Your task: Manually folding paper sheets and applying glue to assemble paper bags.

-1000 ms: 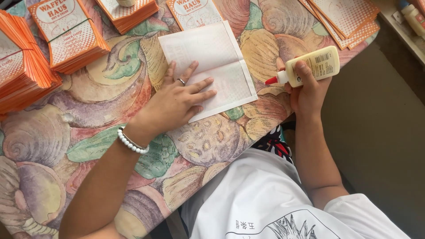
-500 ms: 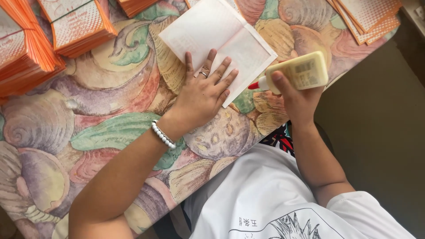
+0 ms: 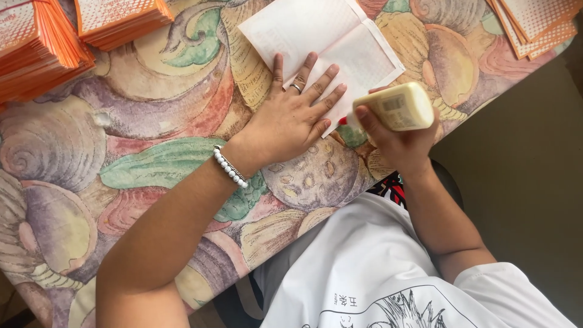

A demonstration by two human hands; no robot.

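Two orange stacks (image 3: 79,30) nr sheet (image 3: 322,36), left hand (image 3: 291,118) flat

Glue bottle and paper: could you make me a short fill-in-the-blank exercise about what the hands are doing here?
1. The left hand presses flat on the white ____.
2. The right hand grips a glue ____.
3. A beaded ____ circles the left wrist.
4. The stacks at the table's far left have ____ edges.

Missing words: paper; bottle; bracelet; orange
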